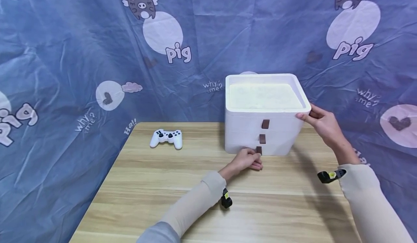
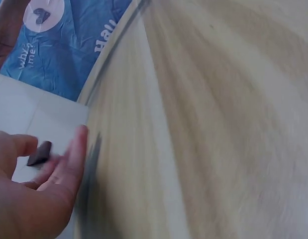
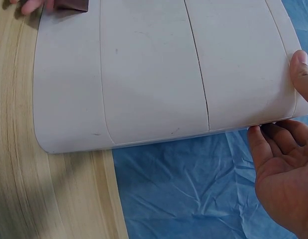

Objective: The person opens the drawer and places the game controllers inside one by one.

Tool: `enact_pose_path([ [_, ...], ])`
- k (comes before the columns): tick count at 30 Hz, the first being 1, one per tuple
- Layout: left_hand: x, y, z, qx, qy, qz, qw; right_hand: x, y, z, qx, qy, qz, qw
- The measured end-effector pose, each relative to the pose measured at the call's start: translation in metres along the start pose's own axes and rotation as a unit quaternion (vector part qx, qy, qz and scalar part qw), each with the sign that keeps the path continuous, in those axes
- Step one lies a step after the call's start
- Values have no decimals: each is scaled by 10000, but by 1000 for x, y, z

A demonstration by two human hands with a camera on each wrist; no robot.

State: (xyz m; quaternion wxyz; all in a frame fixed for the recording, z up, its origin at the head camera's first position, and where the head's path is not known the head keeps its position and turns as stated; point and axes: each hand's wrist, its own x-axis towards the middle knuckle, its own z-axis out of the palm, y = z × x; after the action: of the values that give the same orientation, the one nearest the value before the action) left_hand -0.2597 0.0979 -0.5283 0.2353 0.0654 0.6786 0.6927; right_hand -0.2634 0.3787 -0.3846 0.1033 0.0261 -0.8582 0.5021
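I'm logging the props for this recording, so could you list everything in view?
Drawer unit: 1, white, toward the back of the table, right of the controller
Pull tabs: 3, brown, one above another on the unit's front
Game controller: 1, white with dark controls, back left of the table
Table: 1, light wood grain, under the unit and controller
Backdrop cloth: blue with pig prints, behind the table
Wrist devices: 2, black and yellow, one at each cuff
Sleeves: 2, pale, on the forearms
Left hand: 1, bare, at the lowest tab; pinch unclear
Right hand: 1, bare, gripping the unit's upper right front corner
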Motion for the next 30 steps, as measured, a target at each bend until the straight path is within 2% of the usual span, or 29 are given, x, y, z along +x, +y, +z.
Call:
enact_pose_path([
  [4,7,-6,1,-433,-118,-10,9990,1,1,2,53,25,20,10000],
  [8,14,-7,2,-729,-287,35,9969,3,1,2,109,48,-20,9999],
  [14,16,-4,8,-1064,-157,104,9941,2,0,2,88,5,-7,10000],
  [18,17,-4,9,-1094,-11,168,9939,1,-1,2,73,-18,16,10000],
  [25,16,-1,10,-1050,-15,134,9944,1,-1,1,62,-25,79,9999],
  [30,10,-1,12,-930,-4,221,9954,1,-1,0,142,-40,6,9999],
])
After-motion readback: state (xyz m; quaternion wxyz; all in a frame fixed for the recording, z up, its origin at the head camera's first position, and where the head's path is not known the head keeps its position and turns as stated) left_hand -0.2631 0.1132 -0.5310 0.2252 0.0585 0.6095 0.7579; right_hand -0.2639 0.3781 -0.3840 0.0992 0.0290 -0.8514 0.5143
